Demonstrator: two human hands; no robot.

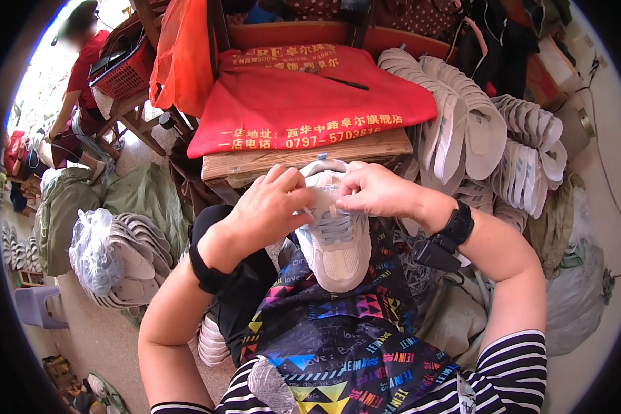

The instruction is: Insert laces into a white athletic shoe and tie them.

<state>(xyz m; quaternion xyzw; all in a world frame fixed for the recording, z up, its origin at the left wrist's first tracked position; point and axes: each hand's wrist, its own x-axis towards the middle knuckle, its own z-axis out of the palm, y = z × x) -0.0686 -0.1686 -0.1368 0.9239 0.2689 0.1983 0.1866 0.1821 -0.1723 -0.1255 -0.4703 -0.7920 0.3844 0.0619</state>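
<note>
A pale grey-and-white sneaker [338,261] rests over my lap with its toe toward me and its heel end by the edge of a wooden bench [290,165]. Grey-blue shoelaces [337,229] cross over its tongue. My left hand [272,205] is closed at the shoe's left eyelets, with a pale strip of lace between thumb and fingers. On the opposite side, my right hand [378,190] pinches the sneaker near its upper eyelets and tongue. The fingertips partly hide what each hand grips. Beneath the shoe is a dark patterned apron [352,352].
A red cloth [310,103] covers the bench, with a thin dark tool [345,83] on it. Rows of shoes [466,124] stand to the right. Left are bundled shoes [141,255], a purple stool [38,307] and a person in red [86,76].
</note>
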